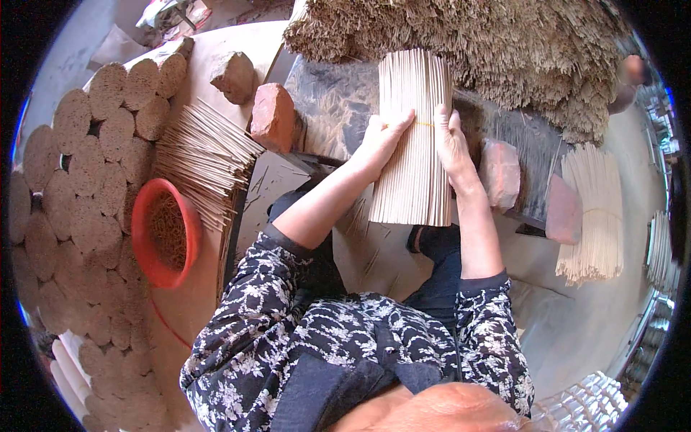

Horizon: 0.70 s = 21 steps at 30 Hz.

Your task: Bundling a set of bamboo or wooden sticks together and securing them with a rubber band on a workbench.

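Observation:
Between my two hands is a thick bundle of thin pale sticks (412,173), with a narrow yellow rubber band (425,124) round its upper middle. My left hand (385,138) grips its left side, thumb lying across the front. On the right side my right hand (453,144) closes on the bundle, thumb toward the front. The fingers behind the sticks are hidden. The bundle's far end lies over a dark, worn work board (327,101), and its near end points toward my lap.
A large heap of brownish sticks (468,43) covers the board's far side. Brick pieces (273,119) sit along the board. To the left are loose sticks (205,158), a red bowl of rubber bands (137,237) and stacked round bundles (79,187). Another pale bundle (594,216) stands right.

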{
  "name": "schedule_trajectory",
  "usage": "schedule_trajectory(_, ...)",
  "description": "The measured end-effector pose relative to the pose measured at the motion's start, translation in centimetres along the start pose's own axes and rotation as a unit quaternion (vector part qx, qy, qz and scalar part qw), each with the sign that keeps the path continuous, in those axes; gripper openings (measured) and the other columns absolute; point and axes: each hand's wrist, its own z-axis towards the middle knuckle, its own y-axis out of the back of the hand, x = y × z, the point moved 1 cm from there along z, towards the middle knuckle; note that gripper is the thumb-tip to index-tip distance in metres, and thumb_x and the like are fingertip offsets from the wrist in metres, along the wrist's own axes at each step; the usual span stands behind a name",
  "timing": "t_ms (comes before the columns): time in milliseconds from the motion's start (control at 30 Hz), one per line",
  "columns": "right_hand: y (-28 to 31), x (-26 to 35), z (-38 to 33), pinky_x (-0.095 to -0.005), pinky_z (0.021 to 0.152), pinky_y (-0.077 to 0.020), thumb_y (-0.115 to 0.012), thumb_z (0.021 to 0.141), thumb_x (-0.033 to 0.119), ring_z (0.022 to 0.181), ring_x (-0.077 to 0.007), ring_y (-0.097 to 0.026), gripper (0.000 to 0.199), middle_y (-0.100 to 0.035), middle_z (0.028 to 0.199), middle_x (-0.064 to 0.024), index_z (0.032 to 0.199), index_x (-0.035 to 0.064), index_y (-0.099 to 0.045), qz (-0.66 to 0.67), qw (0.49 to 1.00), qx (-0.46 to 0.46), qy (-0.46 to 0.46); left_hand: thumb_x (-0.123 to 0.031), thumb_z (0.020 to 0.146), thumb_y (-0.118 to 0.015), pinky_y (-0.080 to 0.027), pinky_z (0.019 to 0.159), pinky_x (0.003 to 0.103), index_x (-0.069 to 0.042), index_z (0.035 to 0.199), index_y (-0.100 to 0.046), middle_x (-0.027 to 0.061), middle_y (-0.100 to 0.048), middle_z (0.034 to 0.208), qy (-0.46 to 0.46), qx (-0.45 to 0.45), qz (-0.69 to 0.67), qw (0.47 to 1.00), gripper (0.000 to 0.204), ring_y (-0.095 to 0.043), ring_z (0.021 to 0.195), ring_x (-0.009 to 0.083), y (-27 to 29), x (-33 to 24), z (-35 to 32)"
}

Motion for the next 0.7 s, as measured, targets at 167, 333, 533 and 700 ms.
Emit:
schedule_trajectory(167,0.2,0.6,-0.9,-0.0376,0.105,-0.0341,-0.055,0.082,0.066,0.127,-0.0384,-0.043,0.109,-0.041,0.135,-0.0333,0.141,-0.0143,-0.010,-0.191,0.981,-0.006,0.016,-0.043,0.091,-0.057,-0.049,0.080,0.032,0.001,0.116,-0.057,0.0104,-0.063,0.106,-0.003,-0.035,0.071,0.997,0.051,-0.061,0.093,0.0176,0.2,0.7,0.3)
schedule_trajectory(333,3.4,-5.2,0.8,-0.0314,0.101,-0.0367,-0.044,0.096,0.050,0.119,-0.0194,-0.045,0.067,-0.047,0.131,-0.0120,0.140,0.0012,-0.033,0.026,0.999,-0.001,0.023,-0.055,0.092,-0.046,-0.038,0.096,0.042,-0.005,0.131,-0.047,0.0135,-0.055,0.125,0.173,-0.122,0.064,0.975,0.064,-0.052,0.112,0.0248,-0.1,0.2,0.1)
schedule_trajectory(533,2.3,-1.3,-0.5,-0.0328,0.100,-0.0383,-0.026,0.094,0.063,0.120,-0.0192,-0.046,0.076,-0.049,0.132,-0.0123,0.135,0.0009,-0.042,0.181,0.976,0.026,-0.116,-0.052,0.096,-0.038,-0.043,0.092,0.035,0.003,0.129,-0.043,0.0133,-0.058,0.114,0.025,-0.075,-0.017,0.997,0.064,-0.058,0.098,0.0205,3.0,4.0,2.6)
schedule_trajectory(700,1.8,-3.7,0.2,-0.0321,0.105,-0.0331,-0.027,0.095,0.062,0.120,-0.0194,-0.044,0.076,-0.049,0.131,-0.0112,0.136,-0.0004,-0.040,0.172,0.981,0.067,-0.060,-0.055,0.096,-0.037,-0.044,0.095,0.036,-0.003,0.138,-0.037,0.0129,-0.054,0.127,0.050,-0.018,-0.044,0.998,0.067,-0.055,0.109,0.0201,-0.3,2.0,1.2)
